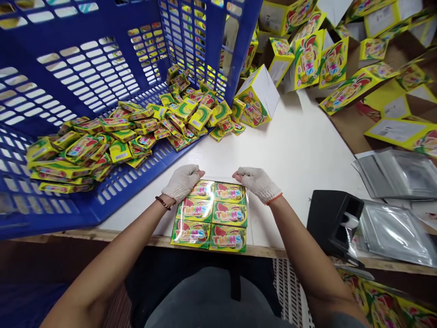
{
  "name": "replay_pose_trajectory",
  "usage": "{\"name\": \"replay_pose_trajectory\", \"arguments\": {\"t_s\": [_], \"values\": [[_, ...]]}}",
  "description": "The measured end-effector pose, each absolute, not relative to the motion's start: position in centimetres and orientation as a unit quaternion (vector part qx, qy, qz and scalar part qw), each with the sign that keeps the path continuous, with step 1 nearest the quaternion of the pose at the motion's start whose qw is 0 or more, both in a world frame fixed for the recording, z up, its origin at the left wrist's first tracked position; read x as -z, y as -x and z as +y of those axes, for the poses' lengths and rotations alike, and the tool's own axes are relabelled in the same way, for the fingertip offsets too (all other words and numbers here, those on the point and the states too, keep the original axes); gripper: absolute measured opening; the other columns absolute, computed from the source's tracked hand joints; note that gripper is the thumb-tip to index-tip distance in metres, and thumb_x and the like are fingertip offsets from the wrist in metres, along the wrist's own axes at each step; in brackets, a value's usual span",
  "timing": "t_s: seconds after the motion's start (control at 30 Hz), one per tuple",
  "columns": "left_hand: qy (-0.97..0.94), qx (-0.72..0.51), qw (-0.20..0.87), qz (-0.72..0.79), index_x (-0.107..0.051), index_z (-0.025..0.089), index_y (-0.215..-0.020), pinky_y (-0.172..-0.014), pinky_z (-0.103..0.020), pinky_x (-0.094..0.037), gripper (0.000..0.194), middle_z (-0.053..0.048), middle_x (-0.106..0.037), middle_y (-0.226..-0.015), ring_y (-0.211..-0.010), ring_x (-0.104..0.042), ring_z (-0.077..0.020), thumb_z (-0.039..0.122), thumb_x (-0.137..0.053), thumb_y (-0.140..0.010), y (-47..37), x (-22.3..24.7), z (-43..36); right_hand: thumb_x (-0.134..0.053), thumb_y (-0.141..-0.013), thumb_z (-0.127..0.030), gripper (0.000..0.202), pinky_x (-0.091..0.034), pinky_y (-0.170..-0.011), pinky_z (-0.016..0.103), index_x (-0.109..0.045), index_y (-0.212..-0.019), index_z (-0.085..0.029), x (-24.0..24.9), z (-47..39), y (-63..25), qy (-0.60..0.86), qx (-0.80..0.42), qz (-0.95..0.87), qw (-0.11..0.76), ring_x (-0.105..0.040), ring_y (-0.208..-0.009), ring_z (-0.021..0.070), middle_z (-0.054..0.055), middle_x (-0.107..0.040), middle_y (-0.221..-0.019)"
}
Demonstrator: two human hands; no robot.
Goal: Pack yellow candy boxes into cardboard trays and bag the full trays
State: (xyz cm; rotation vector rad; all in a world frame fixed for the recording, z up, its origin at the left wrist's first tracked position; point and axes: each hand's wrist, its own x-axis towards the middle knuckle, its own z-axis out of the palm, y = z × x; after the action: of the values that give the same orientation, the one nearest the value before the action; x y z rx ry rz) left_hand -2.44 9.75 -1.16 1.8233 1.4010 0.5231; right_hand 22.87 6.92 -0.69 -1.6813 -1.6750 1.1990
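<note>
A clear plastic bag (pixel 246 200) lies at the table's front edge, with several yellow-green TWINS candy boxes (pixel 227 213) flat inside it in two columns. My left hand (pixel 182 182), in a white fingerless glove, is closed at the bag's far left corner. At the far right corner, my right hand (pixel 256 182), gloved the same way, pinches the film between thumb and fingers. The film between my hands is thin and hard to see. Both hands rest close to the white tabletop (pixel 290 141).
A blue plastic crate (pixel 119 200) lies on its side at the left, small candy boxes (pixel 82 148) spilling from it. Larger display cartons (pixel 307 59) crowd the back right. A black tape dispenser (pixel 332 223) and stacks of clear bags (pixel 396 232) lie to the right.
</note>
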Motion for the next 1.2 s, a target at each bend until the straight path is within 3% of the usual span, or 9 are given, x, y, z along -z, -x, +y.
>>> {"name": "replay_pose_trajectory", "arguments": {"t_s": [0.13, 0.3, 0.4, 0.53, 0.7, 0.8, 0.93, 1.03, 1.2], "values": [[-0.741, -0.2, 0.356, 0.533, -0.038, 0.02, -0.058, -0.062, -0.03, -0.029, 0.04, 0.003, -0.04, -0.062, -0.063, -0.041, -0.0143, 0.045, -0.047, -0.089, 3.0, 1.1, 9.2, -0.053, -0.079, -0.037, 0.023, -0.04, -0.061, 0.027, -0.066, -0.07, -0.02, 1.1, 5.4, -23.4, 0.588, -0.453, -0.629, 0.231, -0.053, -0.068, 0.0152, 0.0, -0.061, -0.072], [-0.779, -0.175, 0.272, 0.538, -0.048, 0.02, -0.063, -0.064, -0.031, -0.037, 0.037, -0.001, -0.052, -0.067, -0.067, -0.05, -0.0162, 0.041, -0.045, -0.093, 3.4, 1.1, 8.8, -0.051, -0.085, -0.046, 0.033, -0.041, -0.063, 0.029, -0.06, -0.066, -0.021, 2.7, 3.4, -22.8, 0.614, -0.416, -0.588, 0.322, -0.054, -0.072, 0.0167, 0.001, -0.056, -0.072], [-0.884, -0.133, 0.16, 0.418, -0.066, 0.018, -0.093, -0.086, -0.039, -0.045, 0.025, -0.008, -0.069, -0.101, -0.096, -0.06, -0.0232, 0.029, -0.044, -0.094, 3.1, 0.4, 7.9, -0.051, -0.087, -0.039, 0.028, -0.043, -0.07, 0.031, -0.06, -0.066, -0.021, 3.1, 3.1, -22.6, 0.611, -0.357, -0.621, 0.337, -0.056, -0.079, 0.0185, 0.003, -0.058, -0.075], [-0.962, -0.05, 0.067, 0.261, -0.054, 0.017, -0.136, -0.111, -0.052, -0.033, 0.043, -0.014, -0.053, -0.145, -0.134, -0.046, -0.0303, 0.033, -0.042, -0.097, 1.6, -0.8, 5.7, -0.051, -0.087, -0.031, 0.023, -0.045, -0.078, 0.034, -0.062, -0.07, -0.021, 3.1, 3.4, -22.6, 0.609, -0.314, -0.65, 0.328, -0.057, -0.082, 0.0195, 0.004, -0.061, -0.077], [-0.961, 0.003, 0.031, 0.273, -0.046, 0.015, -0.144, -0.111, -0.066, -0.024, 0.068, -0.021, -0.04, -0.154, -0.139, -0.036, -0.042, 0.057, -0.048, -0.091, -1.2, -1.6, 3.7, -0.049, -0.089, -0.025, 0.027, -0.047, -0.096, 0.04, -0.07, -0.104, -0.018, 3.6, 2.1, -22.4, 0.613, -0.285, -0.656, 0.335, -0.059, -0.103, 0.0241, 0.01, -0.066, -0.101], [-0.96, 0.001, 0.042, 0.276, -0.042, 0.016, -0.148, -0.11, -0.068, -0.022, 0.076, -0.021, -0.039, -0.154, -0.139, -0.036, -0.0432, 0.061, -0.052, -0.088, -2.5, -1.9, 3.4, -0.047, -0.091, -0.025, 0.043, -0.045, -0.105, 0.045, -0.058, -0.132, -0.015, 3.7, -0.3, -21.9, 0.611, -0.292, -0.649, 0.346, -0.056, -0.117, 0.0266, 0.014, -0.062, -0.12], [-0.963, -0.002, 0.052, 0.265, -0.044, 0.026, -0.147, -0.108, -0.07, -0.022, 0.07, -0.018, -0.038, -0.156, -0.138, -0.036, -0.0431, 0.065, -0.05, -0.088, -3.7, -2.1, 3.3, -0.043, -0.095, -0.026, 0.051, -0.04, -0.112, 0.049, -0.043, -0.146, -0.018, 3.2, -5.0, -21.0, 0.605, -0.344, -0.619, 0.365, -0.05, -0.128, 0.027, 0.014, -0.055, -0.134], [-0.965, -0.001, 0.057, 0.256, -0.048, 0.029, -0.144, -0.108, -0.07, -0.022, 0.07, -0.016, -0.037, -0.157, -0.138, -0.035, -0.043, 0.069, -0.05, -0.086, -4.3, -2.2, 3.2, -0.041, -0.099, -0.031, 0.047, -0.051, -0.101, 0.046, -0.044, -0.145, -0.022, 2.7, -8.7, -20.0, 0.604, -0.419, -0.565, 0.375, -0.054, -0.12, 0.0261, 0.012, -0.057, -0.127], [-0.967, 0.009, 0.048, 0.25, -0.048, 0.028, -0.144, -0.107, -0.067, -0.025, 0.072, -0.017, -0.036, -0.156, -0.135, -0.037, -0.0419, 0.071, -0.048, -0.086, -4.5, -2.1, 3.3, -0.041, -0.098, -0.038, 0.046, -0.061, -0.064, 0.032, -0.046, -0.143, -0.027, 3.3, -12.6, -18.5, 0.6, -0.547, -0.415, 0.41, -0.058, -0.075, 0.0133, 0.009, -0.051, -0.12]]}}
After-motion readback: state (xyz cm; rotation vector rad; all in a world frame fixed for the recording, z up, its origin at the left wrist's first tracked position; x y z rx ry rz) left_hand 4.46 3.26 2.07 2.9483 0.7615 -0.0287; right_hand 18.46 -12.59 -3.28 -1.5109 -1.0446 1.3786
